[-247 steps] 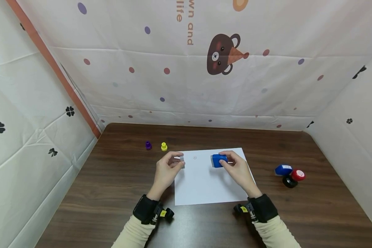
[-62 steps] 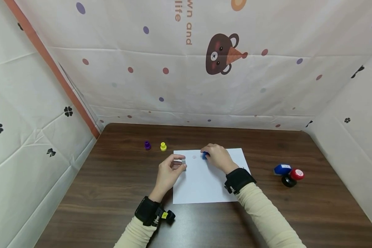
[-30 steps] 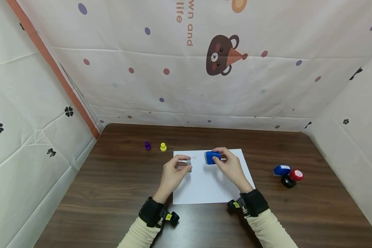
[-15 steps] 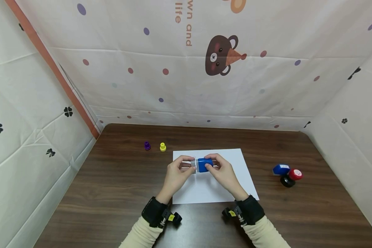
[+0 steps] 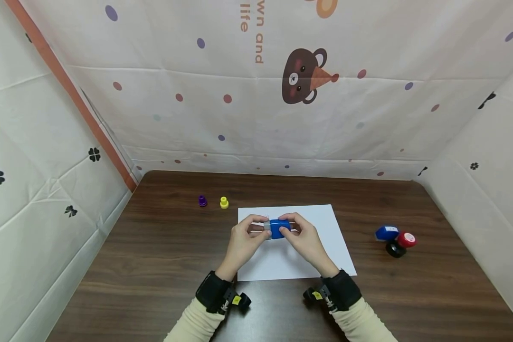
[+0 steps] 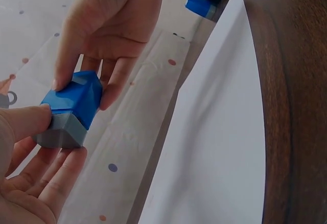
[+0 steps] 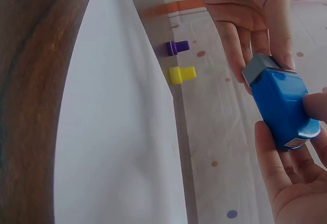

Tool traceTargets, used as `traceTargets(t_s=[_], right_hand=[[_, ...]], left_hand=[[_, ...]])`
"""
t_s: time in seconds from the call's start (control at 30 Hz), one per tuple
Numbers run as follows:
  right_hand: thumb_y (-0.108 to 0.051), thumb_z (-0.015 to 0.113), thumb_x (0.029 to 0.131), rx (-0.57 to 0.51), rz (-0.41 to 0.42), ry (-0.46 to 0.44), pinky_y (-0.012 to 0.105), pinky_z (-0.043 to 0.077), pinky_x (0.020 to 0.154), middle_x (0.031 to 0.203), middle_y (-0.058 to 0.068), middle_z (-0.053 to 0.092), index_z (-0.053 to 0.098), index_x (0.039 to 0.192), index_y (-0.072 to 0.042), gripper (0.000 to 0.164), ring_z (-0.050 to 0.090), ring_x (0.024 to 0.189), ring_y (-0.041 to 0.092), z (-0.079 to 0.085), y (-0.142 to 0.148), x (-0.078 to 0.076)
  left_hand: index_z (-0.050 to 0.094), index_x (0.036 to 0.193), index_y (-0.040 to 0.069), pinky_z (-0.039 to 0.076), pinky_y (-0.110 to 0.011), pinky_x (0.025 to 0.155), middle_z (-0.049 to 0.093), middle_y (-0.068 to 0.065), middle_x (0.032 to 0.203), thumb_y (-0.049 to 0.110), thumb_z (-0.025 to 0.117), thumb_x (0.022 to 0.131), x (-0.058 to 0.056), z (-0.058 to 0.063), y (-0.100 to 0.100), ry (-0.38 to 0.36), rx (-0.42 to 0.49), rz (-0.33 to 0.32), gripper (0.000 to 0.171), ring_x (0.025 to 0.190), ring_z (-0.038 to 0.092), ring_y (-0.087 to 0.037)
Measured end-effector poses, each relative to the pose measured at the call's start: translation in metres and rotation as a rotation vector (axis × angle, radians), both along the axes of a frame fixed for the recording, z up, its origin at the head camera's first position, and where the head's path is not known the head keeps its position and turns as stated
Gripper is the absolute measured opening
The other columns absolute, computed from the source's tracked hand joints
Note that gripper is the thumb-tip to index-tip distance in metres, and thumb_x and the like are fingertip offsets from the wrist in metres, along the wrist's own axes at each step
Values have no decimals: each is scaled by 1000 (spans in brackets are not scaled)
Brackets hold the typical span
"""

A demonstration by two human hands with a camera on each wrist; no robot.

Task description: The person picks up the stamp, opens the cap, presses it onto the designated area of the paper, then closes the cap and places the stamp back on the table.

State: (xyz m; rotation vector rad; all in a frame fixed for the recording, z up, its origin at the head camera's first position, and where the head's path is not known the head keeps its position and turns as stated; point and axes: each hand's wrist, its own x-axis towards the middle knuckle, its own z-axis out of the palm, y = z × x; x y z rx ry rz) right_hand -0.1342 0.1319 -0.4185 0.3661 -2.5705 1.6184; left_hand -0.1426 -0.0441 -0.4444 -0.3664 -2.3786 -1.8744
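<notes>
Over the white paper (image 5: 295, 261), both hands meet at a blue stamp (image 5: 280, 229) with a grey cap (image 5: 267, 226). My left hand (image 5: 242, 243) pinches the cap between thumb and fingers. The blue body is gripped by my right hand (image 5: 306, 241), thumb on the near side. In the left wrist view the grey cap (image 6: 62, 132) sits against the end of the blue stamp (image 6: 79, 98), with no gap visible. The right wrist view shows a small label on the far end of the stamp (image 7: 283, 104). Fingers hide parts of both pieces.
A purple stamp (image 5: 203, 201) and a yellow stamp (image 5: 224, 203) stand behind the paper on the left of the wooden table (image 5: 162, 266). On the right lie another blue stamp (image 5: 386, 232) and a red-and-black stamp (image 5: 406, 239), close together. Fabric walls enclose the table.
Earlier, the right hand pressed the stamp on the paper, then lifted it and turned it sideways. Both hands have come together, and the grey cap, held apart before, now meets the stamp.
</notes>
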Motion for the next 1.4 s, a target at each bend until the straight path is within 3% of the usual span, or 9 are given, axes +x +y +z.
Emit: traceTargets(t_s=[0.17, 0.4, 0.87, 1.03, 1.13, 1.27, 1.4], right_hand=[[-15, 64, 86, -61, 0, -36, 27, 54, 82, 109, 6, 60, 60, 110, -12, 24, 60, 91, 20, -17, 3, -5], [-16, 64, 87, -84, 6, -65, 28, 54, 83, 109, 3, 59, 60, 108, -15, 22, 60, 94, 21, -22, 5, -4], [-12, 65, 85, -96, -11, -49, 26, 54, 82, 108, 6, 60, 62, 107, -13, 22, 62, 95, 22, -19, -1, 2], [-6, 64, 85, -109, -22, -43, 29, 54, 82, 108, 13, 60, 62, 108, -4, 23, 62, 95, 27, 0, -8, 13], [-6, 64, 85, -105, -26, -53, 29, 54, 83, 109, 12, 60, 62, 108, -5, 23, 62, 95, 26, 0, -9, 12], [-12, 65, 85, -39, -11, -3, 26, 54, 81, 107, 6, 62, 62, 108, -11, 24, 61, 92, 20, -14, -3, 4], [-14, 67, 84, 19, 21, 91, 24, 54, 76, 105, 4, 64, 63, 107, -14, 23, 61, 87, 17, -16, 1, 0]], left_hand=[[63, 105, 15, 55, -21, 73, 64, -3, 106, 13, 71, 80, 1, 0, 0, 4, 12, -16, 26, 87, 65, -14], [63, 104, 16, 55, -21, 72, 64, -3, 106, 12, 72, 80, 3, 1, -2, -4, -6, -28, 26, 87, 66, -13], [64, 104, 16, 55, -20, 72, 66, -2, 105, 12, 72, 79, 6, 3, -3, 33, -65, -14, 26, 87, 66, -12], [64, 104, 16, 55, -21, 72, 65, -3, 106, 12, 72, 79, 6, 2, -2, 35, -54, -8, 27, 87, 66, -13], [64, 104, 15, 55, -21, 72, 65, -4, 106, 11, 72, 79, 6, 2, -1, 41, -59, -13, 27, 86, 67, -13], [63, 105, 14, 55, -20, 71, 65, -5, 105, 10, 71, 79, 5, 1, -2, 59, -84, -35, 27, 85, 66, -12], [62, 107, 12, 54, -19, 71, 64, -5, 108, 9, 71, 80, 4, 3, -3, 90, -113, -66, 29, 84, 66, -12]])
